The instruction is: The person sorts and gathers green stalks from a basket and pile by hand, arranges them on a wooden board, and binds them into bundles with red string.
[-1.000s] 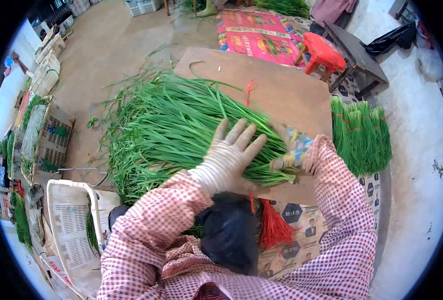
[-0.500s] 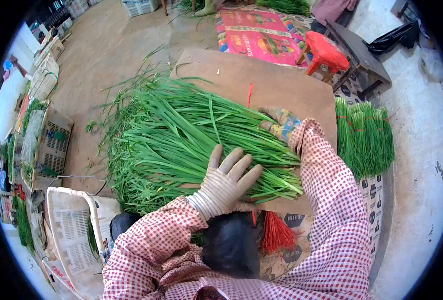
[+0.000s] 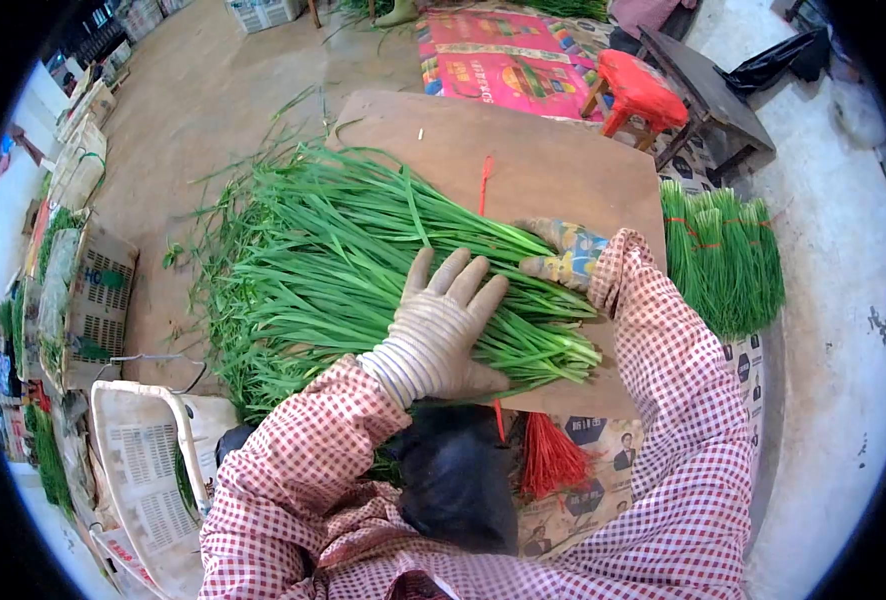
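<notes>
A big bunch of garlic chives [image 3: 363,270] lies across a brown board [image 3: 563,170], leaves to the left and pale cut ends to the right. My left hand [image 3: 441,325], in a beige glove with a striped cuff, rests on top of the stems with its fingers spread. At the upper right of the bunch, my right hand [image 3: 568,252], in a patterned glove, has its fingers and thumb closed around stems near the cut ends. A red tie [image 3: 485,187] passes beneath the bunch and shows on both sides of it.
A bundle of red ties [image 3: 551,455] hangs at the board's near edge. Tied chive bundles [image 3: 720,255] stand to the right, near a red stool [image 3: 638,95] and a dark bench [image 3: 703,90]. White plastic crates [image 3: 148,440] stand on the left.
My left hand has slid slightly up and left over the chives, its thumb now at the bunch's near edge. The stems are gathered closer together, and the view has shifted a little.
</notes>
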The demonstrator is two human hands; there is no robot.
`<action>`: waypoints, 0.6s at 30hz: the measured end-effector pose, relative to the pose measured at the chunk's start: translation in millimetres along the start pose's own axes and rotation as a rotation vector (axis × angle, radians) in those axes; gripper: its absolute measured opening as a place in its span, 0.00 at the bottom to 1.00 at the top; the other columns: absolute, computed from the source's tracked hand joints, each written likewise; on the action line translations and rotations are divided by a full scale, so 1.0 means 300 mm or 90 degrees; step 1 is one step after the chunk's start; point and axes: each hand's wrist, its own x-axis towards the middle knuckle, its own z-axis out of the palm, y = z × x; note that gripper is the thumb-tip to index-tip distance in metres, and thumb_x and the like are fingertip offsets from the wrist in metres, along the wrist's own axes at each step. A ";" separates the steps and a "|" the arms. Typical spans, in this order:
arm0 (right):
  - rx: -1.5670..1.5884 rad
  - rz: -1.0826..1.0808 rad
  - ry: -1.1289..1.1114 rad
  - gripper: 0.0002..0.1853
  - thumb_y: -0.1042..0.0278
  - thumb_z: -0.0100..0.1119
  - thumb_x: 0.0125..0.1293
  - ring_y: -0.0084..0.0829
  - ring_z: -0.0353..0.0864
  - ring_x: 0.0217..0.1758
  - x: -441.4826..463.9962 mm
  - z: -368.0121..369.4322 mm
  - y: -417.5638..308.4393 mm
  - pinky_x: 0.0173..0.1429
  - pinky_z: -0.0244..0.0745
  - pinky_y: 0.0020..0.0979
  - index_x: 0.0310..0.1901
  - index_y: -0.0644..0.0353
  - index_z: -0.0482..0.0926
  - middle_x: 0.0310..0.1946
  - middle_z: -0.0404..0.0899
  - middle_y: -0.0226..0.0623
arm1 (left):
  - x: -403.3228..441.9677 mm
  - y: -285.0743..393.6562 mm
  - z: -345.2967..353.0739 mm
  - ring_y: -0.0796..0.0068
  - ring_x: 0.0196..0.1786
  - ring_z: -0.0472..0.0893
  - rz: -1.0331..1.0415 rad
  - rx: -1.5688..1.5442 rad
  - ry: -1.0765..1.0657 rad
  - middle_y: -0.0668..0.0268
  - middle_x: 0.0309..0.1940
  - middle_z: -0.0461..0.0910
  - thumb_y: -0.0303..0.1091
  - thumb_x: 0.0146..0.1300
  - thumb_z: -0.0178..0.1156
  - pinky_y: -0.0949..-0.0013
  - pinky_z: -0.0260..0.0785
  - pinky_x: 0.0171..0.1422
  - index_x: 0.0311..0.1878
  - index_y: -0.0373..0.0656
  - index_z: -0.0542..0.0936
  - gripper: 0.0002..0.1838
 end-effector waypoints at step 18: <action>0.060 -0.029 0.287 0.20 0.63 0.55 0.71 0.35 0.81 0.52 0.038 0.082 0.098 0.58 0.73 0.33 0.61 0.61 0.73 0.49 0.82 0.43 | 0.203 -0.108 0.026 0.53 0.34 0.82 -0.167 -0.067 0.122 0.55 0.29 0.82 0.40 0.59 0.63 0.55 0.74 0.42 0.42 0.44 0.82 0.12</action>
